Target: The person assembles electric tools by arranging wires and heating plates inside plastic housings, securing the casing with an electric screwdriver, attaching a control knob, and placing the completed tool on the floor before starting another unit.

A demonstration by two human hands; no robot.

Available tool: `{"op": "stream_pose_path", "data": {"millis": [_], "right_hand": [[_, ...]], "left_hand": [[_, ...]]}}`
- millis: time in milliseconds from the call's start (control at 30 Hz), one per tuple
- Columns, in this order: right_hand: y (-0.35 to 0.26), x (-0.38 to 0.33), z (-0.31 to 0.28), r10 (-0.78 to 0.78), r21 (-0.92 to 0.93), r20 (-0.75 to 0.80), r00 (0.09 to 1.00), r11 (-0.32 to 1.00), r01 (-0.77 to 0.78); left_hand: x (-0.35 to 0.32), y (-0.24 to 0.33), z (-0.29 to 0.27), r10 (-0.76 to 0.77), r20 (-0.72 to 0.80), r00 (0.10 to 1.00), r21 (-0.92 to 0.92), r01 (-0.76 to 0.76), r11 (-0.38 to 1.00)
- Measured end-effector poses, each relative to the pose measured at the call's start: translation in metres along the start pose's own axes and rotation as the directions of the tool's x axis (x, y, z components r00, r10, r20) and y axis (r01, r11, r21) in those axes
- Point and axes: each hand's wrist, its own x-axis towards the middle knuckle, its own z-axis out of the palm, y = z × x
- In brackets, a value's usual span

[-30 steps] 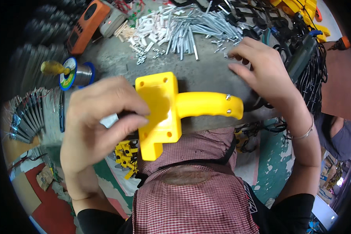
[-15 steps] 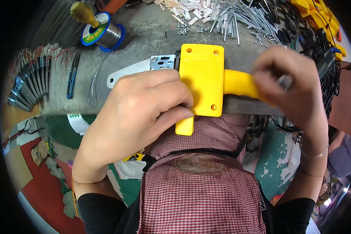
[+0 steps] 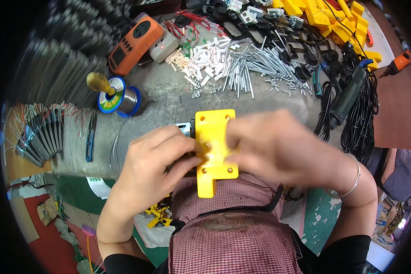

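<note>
**A:** What's nearest, at the lower middle of the frame?

**B:** A red checked garment (image 3: 233, 228). Just above it both hands hold a yellow plastic housing (image 3: 213, 150) at the frame's centre, over the near edge of the grey workbench (image 3: 169, 98).

**A:** The fingers?

**B:** The left hand (image 3: 155, 160) curls its fingers against the housing's left side, thumb pressing the face. The right hand (image 3: 278, 148) is blurred; it covers the right side, but I cannot tell how its fingers lie.

**A:** Further up?

**B:** Left of centre, a spool of solder wire (image 3: 121, 98) and blue snips (image 3: 91, 137). Upper middle, a heap of metal pins (image 3: 251, 68) and white pieces (image 3: 205, 61). Upper left, an orange meter (image 3: 134, 43). Right, black cables (image 3: 360, 118). Top right, more yellow parts (image 3: 324, 16).
</note>
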Motion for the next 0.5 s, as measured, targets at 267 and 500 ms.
{"op": "stream_pose_path", "data": {"millis": [267, 500], "right_hand": [[0.080, 0.021, -0.015, 0.344, -0.397, -0.229, 0.911, 0.821, -0.410], [0.064, -0.011, -0.033, 0.409, -0.189, -0.322, 0.854, 0.856, -0.482]], "left_hand": [[0.105, -0.023, 0.027, 0.318, -0.018, 0.948, 0.386, -0.287, 0.876], [0.161, -0.026, 0.068, 0.026, 0.084, 0.996, 0.579, -0.070, 0.812]]}}
